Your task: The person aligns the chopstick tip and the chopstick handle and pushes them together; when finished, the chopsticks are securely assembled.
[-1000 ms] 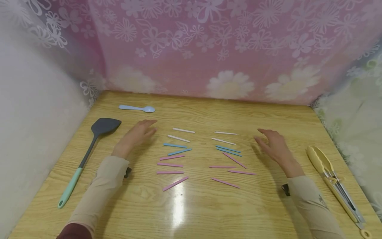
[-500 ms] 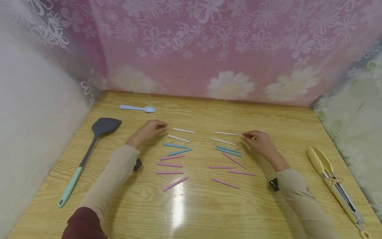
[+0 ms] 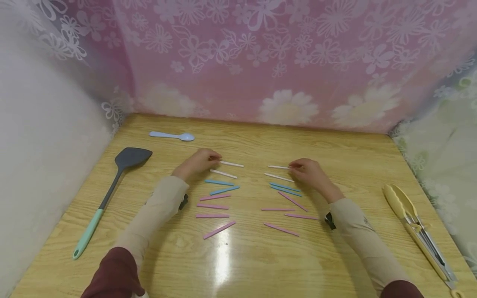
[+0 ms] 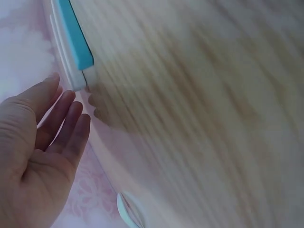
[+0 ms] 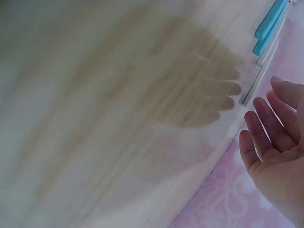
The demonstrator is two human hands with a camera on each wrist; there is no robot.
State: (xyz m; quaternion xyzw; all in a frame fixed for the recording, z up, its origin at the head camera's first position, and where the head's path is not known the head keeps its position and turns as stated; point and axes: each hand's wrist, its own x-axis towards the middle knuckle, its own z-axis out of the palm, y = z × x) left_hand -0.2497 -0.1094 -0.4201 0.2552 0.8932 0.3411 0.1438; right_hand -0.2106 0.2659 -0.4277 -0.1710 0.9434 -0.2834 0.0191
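Thin coloured sticks lie in two columns on the table. In the head view my left hand (image 3: 199,162) is at the outer end of the left column's farthest white stick (image 3: 232,164), its fingertips covering that end. Over the outer end of the right column's farthest white stick (image 3: 278,167) is my right hand (image 3: 309,173). Both wrist views show thumb and fingers apart, with loosely bent fingers and nothing between them. Nearer lie another white stick (image 3: 224,174) on the left and one (image 3: 278,177) on the right, then blue sticks (image 3: 225,191) and several pink sticks (image 3: 212,206).
A spatula (image 3: 98,213) with a mint handle lies at the left, and a pale blue spoon (image 3: 171,135) behind it. Yellow-tipped tongs (image 3: 417,227) lie by the right edge. Floral cloth (image 3: 238,62) hangs behind the wooden table (image 3: 261,265).
Both hands have moved inward from the sides, thumbs and fingertips drawing closer together, and have come to the outer ends of the farthest white sticks. The sticks have not visibly moved.
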